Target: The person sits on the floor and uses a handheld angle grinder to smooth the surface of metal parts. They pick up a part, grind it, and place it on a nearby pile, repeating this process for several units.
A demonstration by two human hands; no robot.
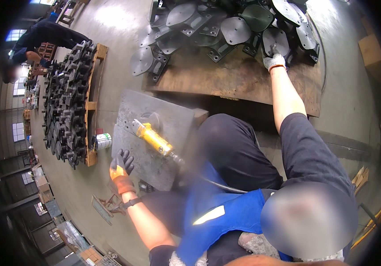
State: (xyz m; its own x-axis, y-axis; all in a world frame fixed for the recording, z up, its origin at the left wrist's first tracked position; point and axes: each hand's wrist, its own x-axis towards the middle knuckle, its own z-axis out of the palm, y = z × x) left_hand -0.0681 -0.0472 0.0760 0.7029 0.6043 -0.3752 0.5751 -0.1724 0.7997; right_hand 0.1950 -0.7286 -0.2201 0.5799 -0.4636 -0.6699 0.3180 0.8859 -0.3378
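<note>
The person sits low on the floor, wearing dark trousers and a blue apron. The two hands are far apart from each other.

The right hand, in a grey-white glove, reaches far out to the pile of dark metal parts. It lies on one of the parts with a round plate on it. I cannot tell if the fingers are closed around that part or only touching it. The pile lies on a brown wooden board on the floor, far from the person.

The left hand, in a black and orange glove, is near and to the left. Its fingers are spread open and it holds nothing. It hangs just beside the near left edge of a grey metal slab.

A yellow grinder lies on that slab, between the two hands, with no hand on it. Its black hose runs back toward the person's lap.

A small can stands on the floor left of the slab. Further left, a wooden pallet is stacked with black metal parts. Another person in dark blue clothes bends over at the far left.
</note>
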